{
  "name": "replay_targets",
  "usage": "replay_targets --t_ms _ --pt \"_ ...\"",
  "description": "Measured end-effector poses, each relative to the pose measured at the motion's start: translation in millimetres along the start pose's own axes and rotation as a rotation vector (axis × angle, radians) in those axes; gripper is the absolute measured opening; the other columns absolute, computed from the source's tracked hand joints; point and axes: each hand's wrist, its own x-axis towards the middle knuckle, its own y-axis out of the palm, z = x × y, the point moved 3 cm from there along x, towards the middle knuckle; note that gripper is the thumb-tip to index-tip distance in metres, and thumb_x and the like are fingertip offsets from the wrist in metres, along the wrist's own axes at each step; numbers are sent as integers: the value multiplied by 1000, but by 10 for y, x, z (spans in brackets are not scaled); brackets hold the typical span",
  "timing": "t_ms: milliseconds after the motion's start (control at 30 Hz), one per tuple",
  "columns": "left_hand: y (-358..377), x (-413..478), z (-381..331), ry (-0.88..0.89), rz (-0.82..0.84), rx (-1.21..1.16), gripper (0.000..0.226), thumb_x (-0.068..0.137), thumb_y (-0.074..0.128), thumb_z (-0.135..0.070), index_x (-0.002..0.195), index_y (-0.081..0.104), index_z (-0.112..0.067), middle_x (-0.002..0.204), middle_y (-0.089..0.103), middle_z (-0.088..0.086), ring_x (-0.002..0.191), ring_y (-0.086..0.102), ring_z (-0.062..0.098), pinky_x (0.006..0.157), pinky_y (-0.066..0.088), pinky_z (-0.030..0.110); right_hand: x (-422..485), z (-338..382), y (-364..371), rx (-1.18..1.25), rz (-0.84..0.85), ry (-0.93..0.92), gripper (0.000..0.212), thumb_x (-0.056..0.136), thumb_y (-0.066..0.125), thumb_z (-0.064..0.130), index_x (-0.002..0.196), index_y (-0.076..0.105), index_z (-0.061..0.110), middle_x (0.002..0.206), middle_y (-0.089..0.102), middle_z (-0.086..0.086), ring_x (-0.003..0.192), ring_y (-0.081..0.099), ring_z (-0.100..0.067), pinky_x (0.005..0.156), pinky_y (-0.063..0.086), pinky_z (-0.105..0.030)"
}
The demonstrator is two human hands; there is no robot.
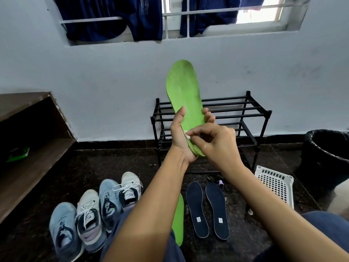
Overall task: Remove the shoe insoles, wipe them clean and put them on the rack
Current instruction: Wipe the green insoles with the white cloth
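My left hand [179, 137] grips the heel end of a green insole [184, 91], which stands upright in front of the black rack [245, 112]. My right hand [213, 140] pinches something small and white against the insole's heel; it is too small to identify. A second green insole [179, 220] lies on the floor, partly hidden behind my left arm. Two dark blue insoles [206, 208] lie side by side on the floor to its right. Several sneakers [90, 210], light blue and white, stand in a row at the lower left.
A white perforated basket [275, 183] lies on its side at the right, with a black-lined bin [326, 154] behind it. A brown wooden shelf unit [28, 140] with a green packet [18, 154] stands at the left. Dark blue clothes [132, 17] hang at the window.
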Motion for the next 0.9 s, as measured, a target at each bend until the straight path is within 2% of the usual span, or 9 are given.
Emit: replay_targets --t_ms 167,233,367,467,633,767,900 --pt "-94 4 -162 16 61 -20 53 73 67 -45 99 63 0 87 65 9 78 67 21 76 57 31 -48 -7 31 27 181 -23 18 71 76 5 77 77 22 69 68 17 72 62 5 69 41 -3" --pt "-150 17 -226 44 48 3 54 73 66 -46 101 62 1 88 65 10 80 67 21 76 57 32 -96 -11 72 42 247 -27 16 72 76 4 77 77 20 69 69 15 70 63 4 67 43 -4" --pt "-151 23 -235 66 -10 -2 52 87 44 -50 100 58 -2 88 63 7 76 66 19 72 56 29 -104 -21 85 63 153 -43 17 71 75 2 77 77 19 73 71 11 73 64 2 70 44 -6" --pt "-120 28 -207 72 -32 12 54 91 39 -53 100 58 -2 86 63 7 75 66 18 71 56 29 -91 -29 88 61 95 -48 18 70 75 2 76 77 19 74 72 9 75 64 1 72 44 -6" --pt "-16 -19 -108 20 -46 62 50 81 47 -51 95 58 -4 78 62 5 71 64 17 71 53 25 -41 -48 79 57 -12 -36 19 70 73 -3 77 77 15 74 70 10 79 63 -2 74 40 -2" --pt "-28 -2 -47 -22 -72 72 47 88 45 -49 92 58 -4 79 60 6 73 63 18 67 55 23 -38 -53 93 9 -84 -89 19 69 72 -6 78 76 11 76 71 4 81 62 -5 74 39 1" --pt "-69 -34 -103 -45 -13 81 49 85 49 -51 96 57 -4 82 61 6 74 64 17 72 54 25 -57 -36 101 17 -18 -114 19 70 75 -2 79 76 14 75 70 9 80 63 -4 73 41 -1"
